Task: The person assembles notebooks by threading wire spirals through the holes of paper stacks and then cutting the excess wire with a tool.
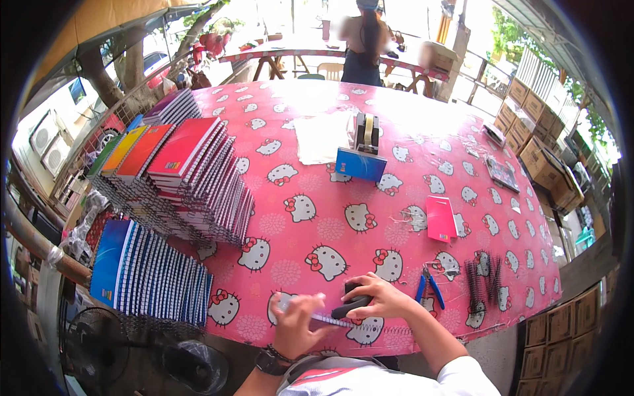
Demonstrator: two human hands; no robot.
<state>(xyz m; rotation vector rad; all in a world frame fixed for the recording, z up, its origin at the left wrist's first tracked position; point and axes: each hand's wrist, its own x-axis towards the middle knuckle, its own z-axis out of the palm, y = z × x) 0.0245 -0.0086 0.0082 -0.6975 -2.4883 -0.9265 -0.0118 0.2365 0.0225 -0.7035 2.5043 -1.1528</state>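
Near the table's front edge, my left hand (296, 328) holds a thin notebook (322, 320) edge-on, its fingers curled and slightly blurred. A loose wire spiral coil (389, 329) runs out to the right from the notebook's edge. My right hand (378, 296) grips a black rounded object (353, 301) against the notebook's right end; its exact kind cannot be made out. Right of that hand lie blue-handled cutting pliers (429, 290), jaws pointing away. Past the pliers stand several dark spiral coils (482, 280).
Stacked spiral notebooks (205, 178) and a blue pile (158, 274) fill the table's left side. A tape dispenser (366, 135) stands behind a blue cover (360, 165). Pink covers (440, 219) lie right of centre. Cartons (558, 175) line the right; another person (362, 43) stands beyond.
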